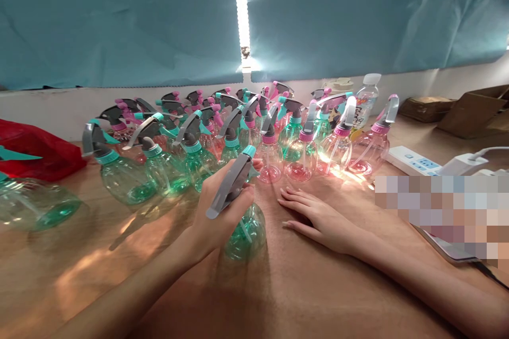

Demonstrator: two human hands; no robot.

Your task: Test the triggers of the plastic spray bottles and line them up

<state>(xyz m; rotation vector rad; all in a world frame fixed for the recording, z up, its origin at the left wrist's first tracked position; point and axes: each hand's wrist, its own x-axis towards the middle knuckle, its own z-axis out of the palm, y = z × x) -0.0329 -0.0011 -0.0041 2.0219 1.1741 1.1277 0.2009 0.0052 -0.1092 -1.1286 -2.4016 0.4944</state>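
Note:
My left hand [222, 206] is wrapped round the neck of a green spray bottle [247, 235], just under its grey and turquoise trigger head. This bottle stands upright on the wooden table [310, 296], and its neck is hidden by my fingers. To the right, my right hand [322, 220] lies flat on the tabletop with fingers stretched out, holding nothing. Beyond both hands stand rows of spray bottles: green ones such as this bottle [163, 172] on the left, and pink ones such as this bottle [301, 161] on the right.
At far left another green spray bottle [35, 204] stands beside a red plastic bag [51, 151]. On the right lie a white power strip [413, 160] with a plugged-in charger [463, 161], a partly blurred-out device [453, 246] and a cardboard box [477, 116]. A clear drink bottle [366, 98] stands behind.

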